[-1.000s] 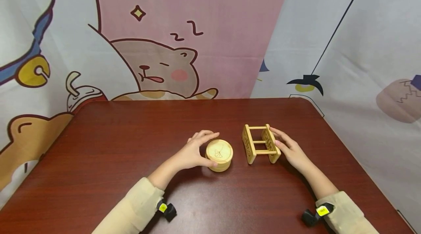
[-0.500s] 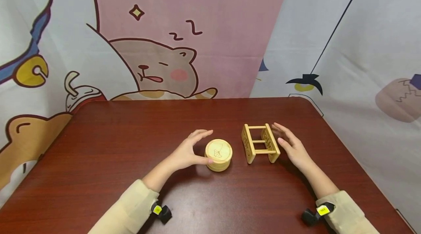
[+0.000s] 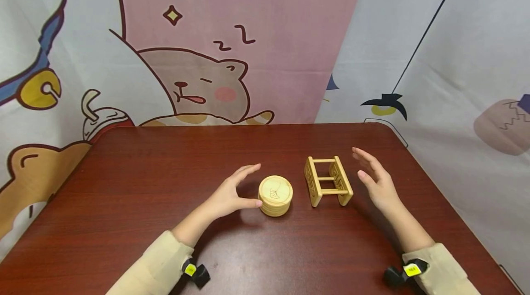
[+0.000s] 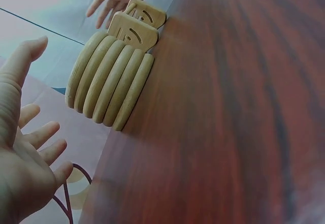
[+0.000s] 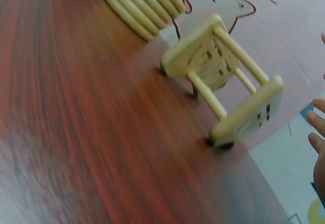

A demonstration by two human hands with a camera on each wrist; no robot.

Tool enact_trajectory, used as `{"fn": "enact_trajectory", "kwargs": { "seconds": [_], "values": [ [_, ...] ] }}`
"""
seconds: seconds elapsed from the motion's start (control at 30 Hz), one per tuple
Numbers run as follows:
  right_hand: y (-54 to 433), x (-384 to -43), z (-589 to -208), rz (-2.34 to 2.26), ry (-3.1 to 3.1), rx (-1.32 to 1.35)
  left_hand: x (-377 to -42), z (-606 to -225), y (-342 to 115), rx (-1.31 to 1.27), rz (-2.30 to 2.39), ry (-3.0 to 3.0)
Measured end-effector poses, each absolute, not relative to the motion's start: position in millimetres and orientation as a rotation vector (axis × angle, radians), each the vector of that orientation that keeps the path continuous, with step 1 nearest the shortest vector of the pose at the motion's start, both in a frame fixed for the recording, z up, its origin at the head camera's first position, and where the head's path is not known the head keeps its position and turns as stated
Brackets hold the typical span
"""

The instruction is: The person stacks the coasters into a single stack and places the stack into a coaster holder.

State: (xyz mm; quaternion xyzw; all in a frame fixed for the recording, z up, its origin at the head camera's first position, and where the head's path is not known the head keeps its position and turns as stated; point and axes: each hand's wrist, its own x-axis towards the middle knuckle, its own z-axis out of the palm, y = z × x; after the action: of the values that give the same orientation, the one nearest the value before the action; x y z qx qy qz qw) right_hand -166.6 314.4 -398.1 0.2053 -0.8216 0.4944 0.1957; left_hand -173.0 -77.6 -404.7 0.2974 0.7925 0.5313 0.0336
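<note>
A stack of several round wooden coasters (image 3: 275, 193) stands on the table, the top one engraved with a ginkgo leaf. In the left wrist view the rounded edges of the coasters (image 4: 109, 82) lie one above another. Just left of the stack is my left hand (image 3: 225, 197), fingers and thumb spread, apart from the coasters. To the right of the stack stands a wooden coaster rack (image 3: 328, 181) with two carved side panels joined by thin rods. My right hand (image 3: 382, 183) hovers beyond the rack's right side, fingers extended, holding nothing.
The reddish-brown wooden table (image 3: 136, 184) carries the stack and the rack. Behind it hangs a cartoon-printed cloth (image 3: 281, 32), and a pale cloth (image 3: 459, 55) hangs along the right side.
My left hand has drawn back leftward from the coasters. My right hand has left the rack's side panel and moved right. The coasters and rack stay in place.
</note>
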Motion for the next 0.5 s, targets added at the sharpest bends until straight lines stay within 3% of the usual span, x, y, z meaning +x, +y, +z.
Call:
{"fn": "enact_trajectory", "kwargs": {
  "seconds": [0.3,0.5],
  "values": [
    [287,-156,-386,1.529,-2.076,0.837,-148,-373,-76,0.84,1.627,2.385],
    [266,-146,-380,1.648,-1.939,0.975,-151,-390,-77,0.859,1.715,2.313]
  ]
}}
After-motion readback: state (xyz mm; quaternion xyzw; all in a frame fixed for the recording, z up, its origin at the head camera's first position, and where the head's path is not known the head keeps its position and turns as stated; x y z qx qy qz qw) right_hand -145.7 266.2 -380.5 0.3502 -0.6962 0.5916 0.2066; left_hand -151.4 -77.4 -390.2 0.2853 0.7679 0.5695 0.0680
